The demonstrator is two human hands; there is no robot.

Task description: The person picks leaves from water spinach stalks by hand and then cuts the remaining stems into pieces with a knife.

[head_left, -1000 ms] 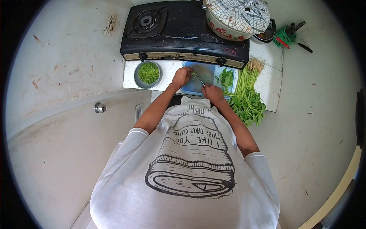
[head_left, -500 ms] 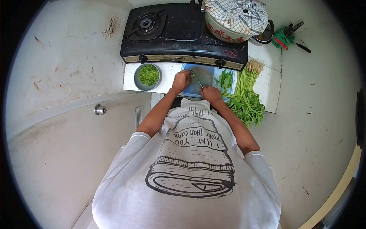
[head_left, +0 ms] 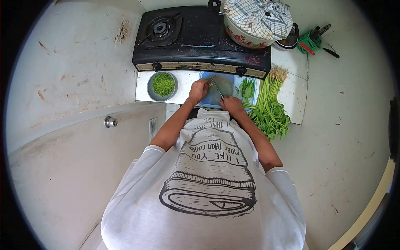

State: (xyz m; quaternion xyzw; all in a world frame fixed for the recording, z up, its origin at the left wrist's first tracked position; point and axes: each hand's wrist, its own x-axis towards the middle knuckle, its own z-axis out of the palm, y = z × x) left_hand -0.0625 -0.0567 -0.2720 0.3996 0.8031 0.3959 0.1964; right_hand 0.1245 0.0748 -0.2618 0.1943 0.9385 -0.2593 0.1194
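Note:
My right hand is closed round the handle of a knife, its blade slanting up and left over a blue cutting board. At the board's left side my left hand pinches a short green stem near the blade; the rest of what it holds is hidden by the fingers. Torn green leaves lie at the right of the board. Farther right, a bunch of leafy greens rests with roots toward the stove and leaves toward me. Left of my hands stands a grey bowl of finely chopped greens.
A black two-burner stove runs behind the board. On its right burner sits a flowered pot covered by a checked cloth. A smaller pan, a green basket with utensils and a black-handled tool are at the back right.
The whole view has shifted down slightly. My hands stay in nearly the same place, and the knife blade has moved only a little by the left fingertips.

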